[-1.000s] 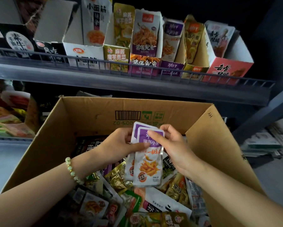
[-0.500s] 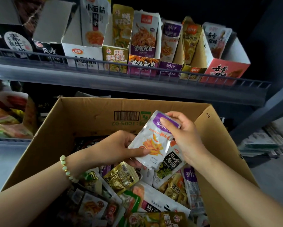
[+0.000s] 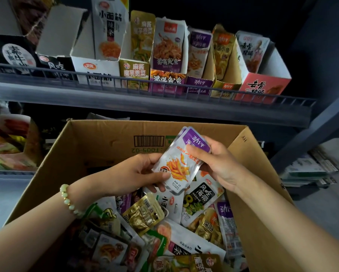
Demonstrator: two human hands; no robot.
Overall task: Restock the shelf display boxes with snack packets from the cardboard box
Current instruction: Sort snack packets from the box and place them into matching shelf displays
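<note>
Dim grey metal shelving (image 3: 145, 107) carries a row of torn-open cardboard display boxes (image 3: 199, 83) behind a wire rail. Below it, over the open brown cardboard box (image 3: 98, 146) of mixed snack packets, the left hand (image 3: 137, 173) and right hand (image 3: 217, 163) both pinch a small stack of purple-and-white fish-snack packets (image 3: 182, 160).

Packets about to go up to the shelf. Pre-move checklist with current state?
1. Grip: left hand and right hand both hold the purple packets: ok.
2. Packet count in the stack: at least two edges show; cannot tell.
3. Matching target: purple display box on the shelf, same branding: ok.
4. Room in that box: a shelved packet stands at its front, rest hidden: cannot tell.
5. Orientation: held packets tilted, shelved packet upright: not ok.
</note>
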